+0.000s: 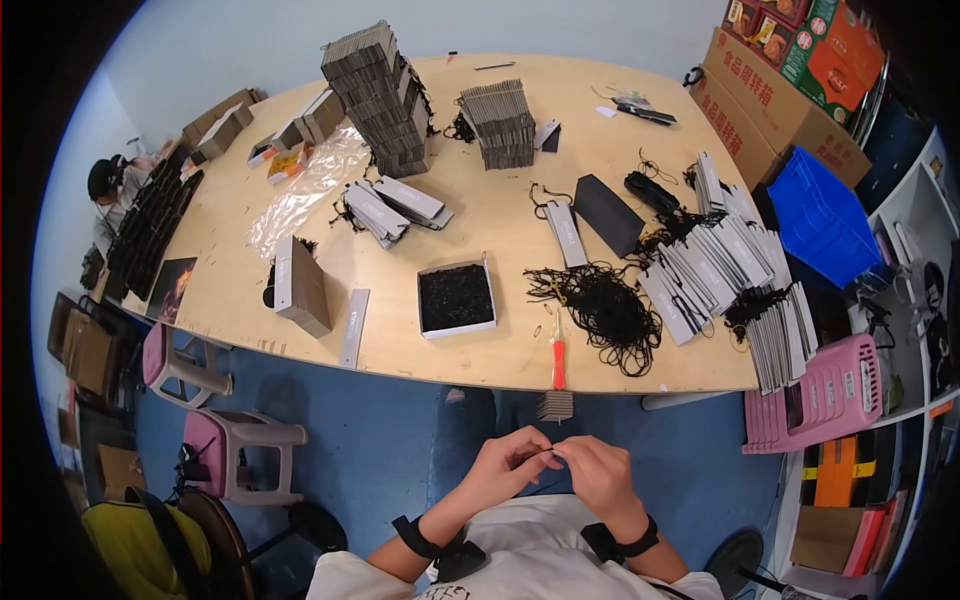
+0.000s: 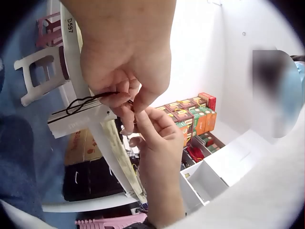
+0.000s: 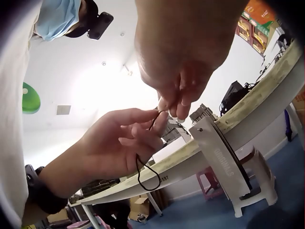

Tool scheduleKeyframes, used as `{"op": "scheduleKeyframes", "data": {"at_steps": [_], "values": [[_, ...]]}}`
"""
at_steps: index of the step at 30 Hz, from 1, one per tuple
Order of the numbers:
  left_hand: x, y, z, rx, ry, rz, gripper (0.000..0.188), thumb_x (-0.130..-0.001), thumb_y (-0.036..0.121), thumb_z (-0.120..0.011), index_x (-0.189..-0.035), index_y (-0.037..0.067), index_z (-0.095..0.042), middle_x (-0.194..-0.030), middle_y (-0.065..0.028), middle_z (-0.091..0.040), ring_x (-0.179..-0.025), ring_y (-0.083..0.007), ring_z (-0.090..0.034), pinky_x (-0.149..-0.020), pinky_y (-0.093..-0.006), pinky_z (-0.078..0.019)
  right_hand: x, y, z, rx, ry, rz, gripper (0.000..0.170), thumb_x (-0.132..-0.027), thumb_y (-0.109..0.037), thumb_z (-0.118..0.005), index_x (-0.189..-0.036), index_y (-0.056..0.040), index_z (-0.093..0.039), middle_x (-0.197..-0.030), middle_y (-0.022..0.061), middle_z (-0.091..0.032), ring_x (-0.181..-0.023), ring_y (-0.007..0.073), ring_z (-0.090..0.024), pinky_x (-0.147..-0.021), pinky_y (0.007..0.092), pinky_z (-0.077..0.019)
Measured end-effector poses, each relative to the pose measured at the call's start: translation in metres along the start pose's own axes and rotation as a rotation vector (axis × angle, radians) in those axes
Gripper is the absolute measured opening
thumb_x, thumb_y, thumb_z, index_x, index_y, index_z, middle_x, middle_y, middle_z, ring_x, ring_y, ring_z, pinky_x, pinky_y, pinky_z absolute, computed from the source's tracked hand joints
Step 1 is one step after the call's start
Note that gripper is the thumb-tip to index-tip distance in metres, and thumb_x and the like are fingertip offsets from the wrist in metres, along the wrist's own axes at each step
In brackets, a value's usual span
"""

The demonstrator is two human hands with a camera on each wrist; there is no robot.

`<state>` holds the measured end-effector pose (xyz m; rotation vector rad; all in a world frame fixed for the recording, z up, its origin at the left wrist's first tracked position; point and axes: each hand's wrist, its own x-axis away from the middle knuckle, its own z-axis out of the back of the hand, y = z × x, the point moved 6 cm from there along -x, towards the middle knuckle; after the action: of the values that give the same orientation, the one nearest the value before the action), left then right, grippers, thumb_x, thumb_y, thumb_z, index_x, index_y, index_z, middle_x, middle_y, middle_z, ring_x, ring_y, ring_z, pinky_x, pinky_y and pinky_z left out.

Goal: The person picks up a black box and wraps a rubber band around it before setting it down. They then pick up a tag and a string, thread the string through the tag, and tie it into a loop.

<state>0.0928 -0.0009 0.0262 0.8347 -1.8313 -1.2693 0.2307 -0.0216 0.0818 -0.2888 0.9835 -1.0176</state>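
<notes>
Low in the head view, my left hand point(image 1: 503, 472) and right hand point(image 1: 598, 478) meet fingertip to fingertip. A thin black cord point(image 3: 148, 190) loops below my left hand point(image 3: 112, 143) in the right wrist view and runs up between the fingers to my right hand point(image 3: 183, 62). Both hands pinch it. The left wrist view has the cord point(image 2: 71, 106) trailing from my left hand point(image 2: 126, 57), with my right hand point(image 2: 159, 148) against its fingertips. A stack of grey tags point(image 1: 555, 405) stands just beyond the hands at the table edge; its printed face point(image 3: 221, 160) shows in the right wrist view.
On the table point(image 1: 400, 355) are a box of small black pieces point(image 1: 456, 298), a tangle of black cords point(image 1: 610, 320), an orange-handled tool point(image 1: 558, 365), tall tag stacks point(image 1: 375, 100) and fanned tags point(image 1: 715, 260). A blue crate point(image 1: 825, 218) is at the right, stools point(image 1: 240, 450) at the left.
</notes>
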Motion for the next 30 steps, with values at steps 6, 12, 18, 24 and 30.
{"op": "scheduleKeyframes", "data": {"at_steps": [6, 12, 18, 24, 30], "values": [[0.000, -0.003, 0.003, -0.123, -0.028, -0.048, 0.011, -0.096, 0.009, -0.058, -0.101, -0.001, -0.059, -0.088, -0.0049, -0.068, -0.075, -0.0056, -0.060, -0.063, -0.0204, -0.0482, -0.007, 0.002, -0.002, -0.010, -0.186, -0.137, 0.008, -0.083, 0.000, -0.061, -0.089, -0.0032, -0.057, -0.080, 0.0077, -0.061, -0.067, 0.0261, -0.064, -0.056, 0.0336, -0.0515], [0.003, -0.001, 0.003, -0.219, 0.086, -0.073, 0.011, -0.096, 0.009, -0.059, -0.101, -0.001, -0.060, -0.089, -0.0040, -0.066, -0.079, -0.0078, -0.063, -0.063, -0.0204, -0.0487, -0.007, 0.015, -0.011, -0.120, -0.343, -0.348, 0.007, -0.091, -0.007, -0.058, -0.092, -0.0034, -0.052, -0.084, 0.0115, -0.060, -0.072, 0.0331, -0.062, -0.062, 0.0399, -0.0504], [0.001, 0.003, 0.004, -0.107, -0.009, -0.069, 0.013, -0.097, 0.012, -0.057, -0.100, 0.000, -0.059, -0.088, -0.0041, -0.066, -0.078, -0.0082, -0.063, -0.065, -0.0223, -0.0493, -0.006, 0.021, -0.011, -0.319, -0.390, -0.435, 0.005, -0.088, -0.002, -0.059, -0.092, 0.0001, -0.056, -0.082, 0.0122, -0.059, -0.067, 0.0272, -0.060, -0.061, 0.0325, -0.0479], [-0.001, -0.005, 0.002, 0.243, -0.151, 0.085, 0.014, -0.097, 0.016, -0.056, -0.095, 0.002, -0.059, -0.081, -0.0033, -0.065, -0.069, -0.0079, -0.059, -0.062, -0.0212, -0.0466, -0.012, 0.004, -0.004, -0.217, -0.346, -0.236, 0.008, -0.088, -0.003, -0.061, -0.091, -0.0030, -0.053, -0.081, 0.0121, -0.058, -0.069, 0.0321, -0.061, -0.059, 0.0367, -0.0485], [0.000, -0.002, -0.002, 0.294, -0.176, 0.120, 0.012, -0.095, 0.014, -0.056, -0.095, 0.002, -0.059, -0.079, -0.0033, -0.065, -0.066, -0.0076, -0.059, -0.060, -0.0208, -0.0458, -0.008, 0.003, -0.004, -0.282, -0.334, -0.280, 0.011, -0.087, -0.001, -0.061, -0.093, -0.0021, -0.051, -0.081, 0.0126, -0.058, -0.070, 0.0329, -0.062, -0.060, 0.0367, -0.0489]]}}
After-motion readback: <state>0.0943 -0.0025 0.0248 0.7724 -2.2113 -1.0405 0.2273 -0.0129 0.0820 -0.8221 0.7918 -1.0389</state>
